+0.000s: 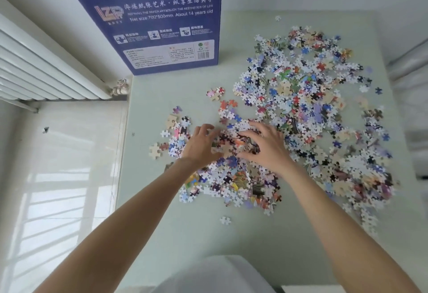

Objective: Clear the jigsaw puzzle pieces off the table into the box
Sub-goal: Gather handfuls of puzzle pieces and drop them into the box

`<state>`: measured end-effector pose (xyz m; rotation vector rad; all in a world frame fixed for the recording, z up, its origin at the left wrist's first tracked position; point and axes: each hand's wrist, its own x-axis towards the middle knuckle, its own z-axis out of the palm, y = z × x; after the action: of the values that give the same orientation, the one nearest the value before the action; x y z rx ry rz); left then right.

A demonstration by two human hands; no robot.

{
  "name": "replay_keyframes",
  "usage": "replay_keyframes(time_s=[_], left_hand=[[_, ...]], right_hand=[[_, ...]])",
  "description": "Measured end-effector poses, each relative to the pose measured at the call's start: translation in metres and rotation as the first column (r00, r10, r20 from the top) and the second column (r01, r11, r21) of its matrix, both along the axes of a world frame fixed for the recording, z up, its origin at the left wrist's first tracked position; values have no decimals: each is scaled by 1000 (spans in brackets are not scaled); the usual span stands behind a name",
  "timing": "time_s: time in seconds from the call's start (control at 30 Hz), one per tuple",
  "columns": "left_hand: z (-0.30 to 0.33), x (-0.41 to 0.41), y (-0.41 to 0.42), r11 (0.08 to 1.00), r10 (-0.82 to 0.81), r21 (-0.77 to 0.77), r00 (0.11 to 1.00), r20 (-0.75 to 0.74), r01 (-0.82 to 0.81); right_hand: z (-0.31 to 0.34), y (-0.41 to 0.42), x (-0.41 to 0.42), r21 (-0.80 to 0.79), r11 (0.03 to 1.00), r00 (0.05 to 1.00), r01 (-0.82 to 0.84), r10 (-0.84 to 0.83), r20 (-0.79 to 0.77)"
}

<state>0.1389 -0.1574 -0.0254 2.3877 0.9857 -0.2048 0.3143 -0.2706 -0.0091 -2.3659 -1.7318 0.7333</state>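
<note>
Many puzzle pieces (234,141) between fingers (249,134)

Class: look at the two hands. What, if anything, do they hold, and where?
Both the left hand and right hand cup a heap of puzzle pieces between them, fingers curled round its sides.

Box (162,21) at table (185,234) rear-left — puzzle pieces (312,112) spread ctr-right on table.

I count one blue box (159,21) standing at the table's (231,241) far edge, and right of that box jigsaw pieces (308,107) beyond counting, in the hundreds. Two hands of mine: left hand (201,145), right hand (266,144).
</note>
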Motion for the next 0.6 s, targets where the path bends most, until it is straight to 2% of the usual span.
replay_keyframes(time_s=[0.1,0.2,0.27,0.4,0.5,0.6], left_hand=[[1,0,-12,995,98,-26,995,13,-97],[4,5,-16,983,175,-57,984,-46,-177],[8,11,-13,981,170,-79,979,-109,-179],[11,20,-11,983,154,-71,974,-168,-168],[12,24,-11,980,174,-72,973,-149,-187],[15,30,-13,966,194,-156,978,-80,-205]], right_hand=[[-2,-5,2,-6,997,996,77,-76,55],[-8,6,2,-127,987,995,97,-93,39],[-9,18,0,-190,980,998,63,-57,35],[-7,37,-3,-190,977,987,-92,115,111],[-5,41,-3,-160,975,981,-151,168,98],[-5,39,-2,-154,977,988,-146,152,28]])
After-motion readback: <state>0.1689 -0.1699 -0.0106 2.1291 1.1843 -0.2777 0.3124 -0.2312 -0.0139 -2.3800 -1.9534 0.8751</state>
